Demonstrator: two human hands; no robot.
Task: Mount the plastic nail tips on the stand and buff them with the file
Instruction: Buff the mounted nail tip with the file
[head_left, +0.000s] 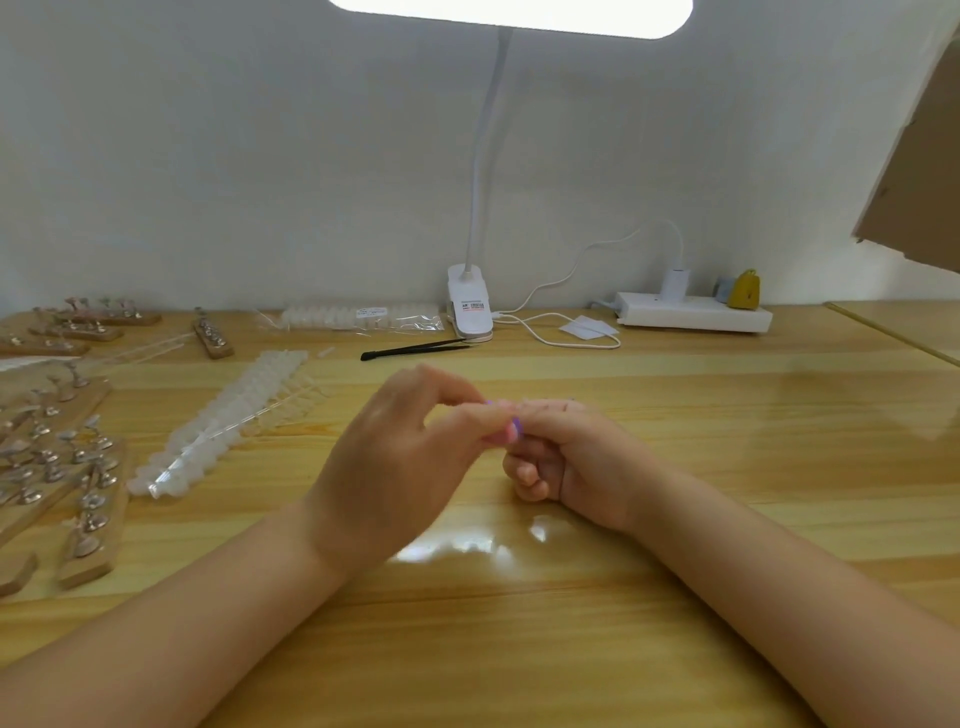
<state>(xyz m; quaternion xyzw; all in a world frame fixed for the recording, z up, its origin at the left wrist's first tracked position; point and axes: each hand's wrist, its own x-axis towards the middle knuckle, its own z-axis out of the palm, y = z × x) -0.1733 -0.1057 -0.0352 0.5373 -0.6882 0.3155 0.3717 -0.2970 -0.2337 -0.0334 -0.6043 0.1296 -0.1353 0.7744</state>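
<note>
My left hand (395, 457) and my right hand (566, 457) meet above the middle of the wooden table (675, 415). Their fingertips pinch a small purple and pink object (513, 427) between them. It is too blurred and covered to tell whether it is a file or a nail tip. The other fingers of my right hand are curled under. Clear nail tips in long strips lie in an open bag (223, 421) to the left. Wooden stands with metal holders (88, 499) lie at the left edge, and more stands (213, 332) are further back.
A second bag of nail tips (358, 315) and black tweezers (415, 347) lie near the back. A white clip lamp (469, 301) with its cable, a folded white paper (587, 328) and a power strip (691, 312) stand by the wall. Cardboard (914, 156) hangs in at the upper right.
</note>
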